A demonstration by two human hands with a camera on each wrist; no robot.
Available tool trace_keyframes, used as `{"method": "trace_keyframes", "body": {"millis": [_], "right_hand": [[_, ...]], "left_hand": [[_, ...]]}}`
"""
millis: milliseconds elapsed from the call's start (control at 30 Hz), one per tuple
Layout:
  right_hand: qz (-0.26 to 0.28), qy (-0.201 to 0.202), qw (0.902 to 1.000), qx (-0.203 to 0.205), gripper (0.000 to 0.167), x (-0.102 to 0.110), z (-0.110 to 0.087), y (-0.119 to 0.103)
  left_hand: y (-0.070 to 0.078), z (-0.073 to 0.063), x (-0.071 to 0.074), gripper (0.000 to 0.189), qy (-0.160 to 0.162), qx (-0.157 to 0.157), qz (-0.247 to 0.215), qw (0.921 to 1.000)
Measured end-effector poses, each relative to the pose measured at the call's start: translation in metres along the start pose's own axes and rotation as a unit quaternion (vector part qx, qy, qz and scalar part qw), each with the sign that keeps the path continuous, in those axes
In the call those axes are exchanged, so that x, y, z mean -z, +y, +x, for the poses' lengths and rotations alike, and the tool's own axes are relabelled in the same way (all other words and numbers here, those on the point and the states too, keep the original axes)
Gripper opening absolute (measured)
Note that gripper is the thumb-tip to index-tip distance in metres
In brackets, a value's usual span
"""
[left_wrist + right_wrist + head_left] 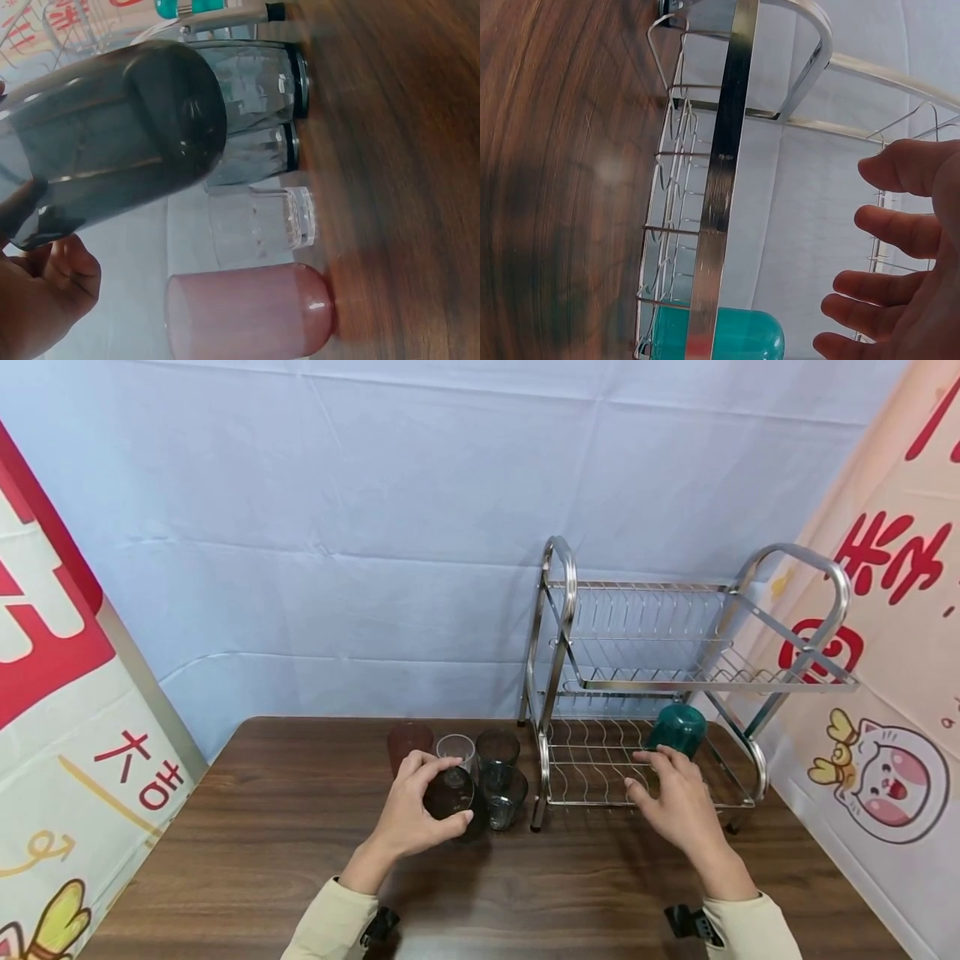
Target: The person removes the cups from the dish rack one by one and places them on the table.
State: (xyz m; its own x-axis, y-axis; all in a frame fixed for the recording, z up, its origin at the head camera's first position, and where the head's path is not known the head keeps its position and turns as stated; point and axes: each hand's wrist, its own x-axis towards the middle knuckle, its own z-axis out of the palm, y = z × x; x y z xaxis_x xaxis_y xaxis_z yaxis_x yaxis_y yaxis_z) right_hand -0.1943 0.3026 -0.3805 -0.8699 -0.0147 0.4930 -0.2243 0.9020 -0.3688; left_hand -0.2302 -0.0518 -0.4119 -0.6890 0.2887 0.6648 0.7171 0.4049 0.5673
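Note:
My left hand (405, 814) grips a dark grey see-through cup (112, 142) between thumb and fingers. In the left wrist view its rounded base is off the table, and the cup leans a little. Beside it stand a pink cup (247, 311), a clear glass (259, 225) and two smoky grey glasses (506, 793). My right hand (678, 797) is empty, its fingers spread in front of the rack's lower shelf. A teal cup (678, 729) sits upside down on that shelf, just beyond the right fingertips in the head view.
A two-tier metal dish rack (558, 693) stands at the back right of the wooden table (262, 843). Its upper tier (652, 652) overhangs the lower shelf. A pale blue cloth (337, 568) hangs behind, with printed cloths (885, 718) at both sides.

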Motion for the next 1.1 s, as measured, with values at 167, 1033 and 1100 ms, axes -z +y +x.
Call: {"method": "trace_keyframes", "body": {"millis": [167,1033,1100], "right_hand": [[-0.002,0.011,0.9999,-0.007,0.038,0.000,0.005,0.006],[-0.038,0.005,0.9978,-0.054,0.048,-0.002,0.046,0.042],[-0.043,0.005,0.9975,-0.057,0.047,-0.003,0.050,0.045]], "left_hand": [[-0.002,0.002,-0.001,0.061,0.003,0.010,0.023,0.9997],[-0.016,0.010,-0.023,0.064,-0.036,0.097,0.154,0.9827],[-0.015,0.011,-0.023,0.064,-0.040,0.106,0.161,0.9805]]}}
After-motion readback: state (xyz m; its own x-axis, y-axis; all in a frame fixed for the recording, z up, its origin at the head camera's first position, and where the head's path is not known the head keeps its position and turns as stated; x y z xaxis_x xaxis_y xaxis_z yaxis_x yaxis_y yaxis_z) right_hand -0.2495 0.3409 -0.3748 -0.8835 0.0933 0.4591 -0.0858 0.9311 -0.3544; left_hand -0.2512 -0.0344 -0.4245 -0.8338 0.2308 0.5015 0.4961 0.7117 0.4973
